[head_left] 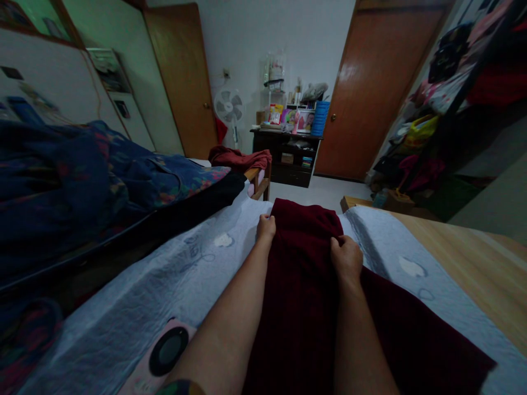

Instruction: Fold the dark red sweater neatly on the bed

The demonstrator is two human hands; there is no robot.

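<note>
A dark red garment (304, 285) lies lengthwise over the bed, its far end near the bed's far edge and one part spreading out to the lower right. My left hand (266, 226) is closed on its left edge close to the far end. On the opposite edge, slightly nearer to me, my right hand (346, 255) pinches the cloth. Both arms reach forward, the right forearm lying over the garment. Beneath is a light blue-grey bed cover (222, 258) with white cloud shapes.
A pink object with a black ring (168, 351) lies beside my left forearm. Dark blue floral cloth (102, 170) is heaped at the left. Bare wooden board (465, 241) shows at the right. Beyond the bed stand a reddish cloth (239, 159) on a wooden frame, a fan (229, 107) and a dark cabinet (280, 164).
</note>
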